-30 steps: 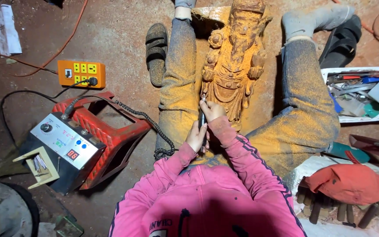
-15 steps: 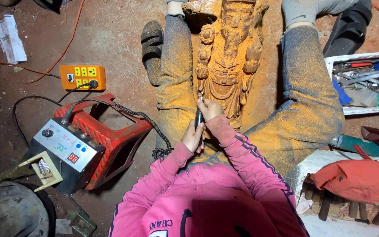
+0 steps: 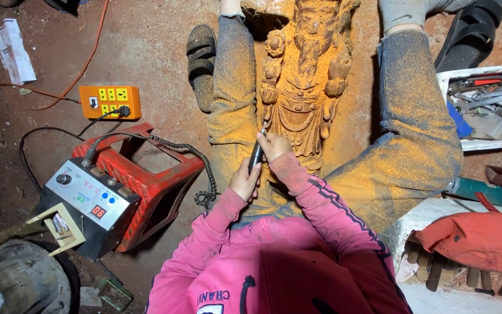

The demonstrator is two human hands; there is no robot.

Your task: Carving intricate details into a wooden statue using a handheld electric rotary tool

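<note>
Gripping a slim black rotary handpiece, both hands meet just below the middle of the view: the left hand is wrapped around the tool's lower barrel, and the right hand pinches it higher up near the tip, fingers curled tight. The tool's thin bit points toward 12 o'clock and touches the lower left edge of a wooden carved statue, which lies lengthwise between the person's outstretched legs, its head toward 12 o'clock. Orange sawdust coats the statue and the grey trousers on either side. A coiled black cord runs from the hands toward 9 o'clock, to a grey control box with a small red display that rests against a red plastic stool tipped on its side. At 10 o'clock from the hands an orange power strip lies on the dirt floor with a plug in it. A black sandal sits beside the left trouser leg. Toward 2 o'clock a white tray holds assorted tools, and at 4 o'clock a red cap lies on a white block. The person's pink sleeves fill the lower centre.
</note>
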